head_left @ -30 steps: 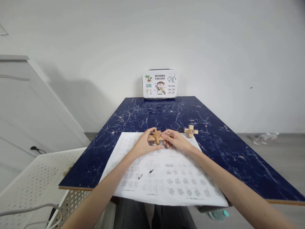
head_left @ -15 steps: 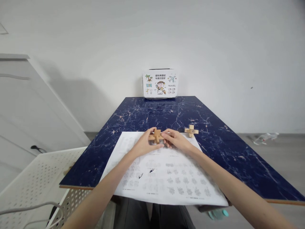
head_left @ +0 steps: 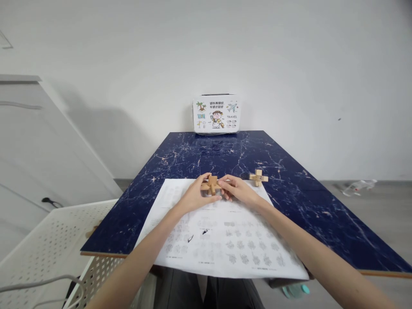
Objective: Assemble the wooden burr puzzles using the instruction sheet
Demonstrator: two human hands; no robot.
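Between my two hands is a brown wooden burr puzzle (head_left: 212, 183), a cross of interlocked bars, held over the far part of a printed paper sheet (head_left: 206, 249). My left hand (head_left: 197, 192) is closed round its left side, fingers behind and thumb along the front. My right hand (head_left: 236, 189) pinches the bar at its right side with thumb and fingers. The fingertips behind the puzzle are partly hidden. A second, lighter wooden burr puzzle (head_left: 258, 177) sits beyond my right hand, by the sheet's far right corner.
A blue marbled table (head_left: 222, 159) lies under the sheet. At its far edge a white printed case (head_left: 216, 114) stands against the wall. To the left is a white perforated rack (head_left: 61, 227) with a cable. A clear bottle (head_left: 358, 186) lies on the floor at right.
The view has shifted very slightly. Both hands keep their hold on the brown puzzle, and no other movement is visible.
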